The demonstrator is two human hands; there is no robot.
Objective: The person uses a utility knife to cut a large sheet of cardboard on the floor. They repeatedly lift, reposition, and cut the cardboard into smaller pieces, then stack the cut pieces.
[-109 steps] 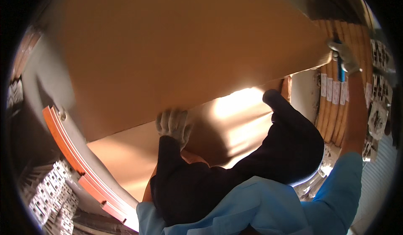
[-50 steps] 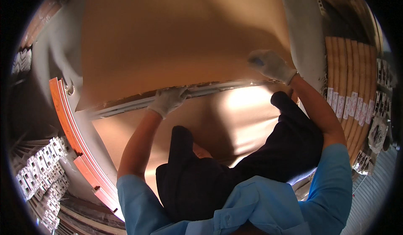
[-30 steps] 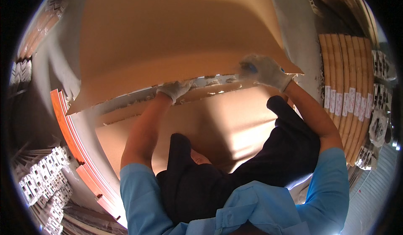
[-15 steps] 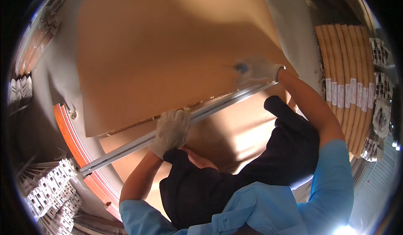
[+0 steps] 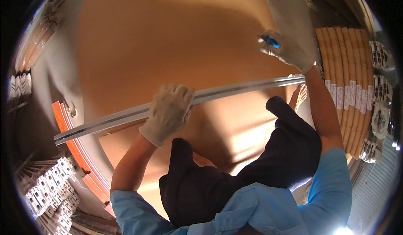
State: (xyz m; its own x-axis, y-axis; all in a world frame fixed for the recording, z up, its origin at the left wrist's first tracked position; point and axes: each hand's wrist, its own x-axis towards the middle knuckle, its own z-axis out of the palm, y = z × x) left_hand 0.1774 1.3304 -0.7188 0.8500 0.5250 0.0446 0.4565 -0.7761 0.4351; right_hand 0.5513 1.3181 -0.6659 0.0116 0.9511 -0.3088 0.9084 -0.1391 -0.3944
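A long grooved metal profile (image 5: 235,88) lies slantwise across a large brown cardboard sheet (image 5: 168,46), its right end farther from me than its left. My left hand (image 5: 168,111), in a pale work glove, is wrapped around the profile left of its middle. Above the profile's right end, my gloved right hand (image 5: 291,52) is raised with its fingers curled around a small blue object (image 5: 273,42). Most of that object is hidden in the glove, so its kind does not show. Below the profile, another cardboard piece lies in front of my knees.
Orange strips (image 5: 82,157) run along the floor on the left. Stacked white profiles (image 5: 50,189) lie at the lower left. On the right stands a row of long brown wrapped bundles (image 5: 346,84) with white labels, beside more profile ends (image 5: 380,88).
My left hand has shifted the metal profile away from me and leftward over the cardboard's edge. My right hand has risen to the right with the blue object, off the cardboard's edge.
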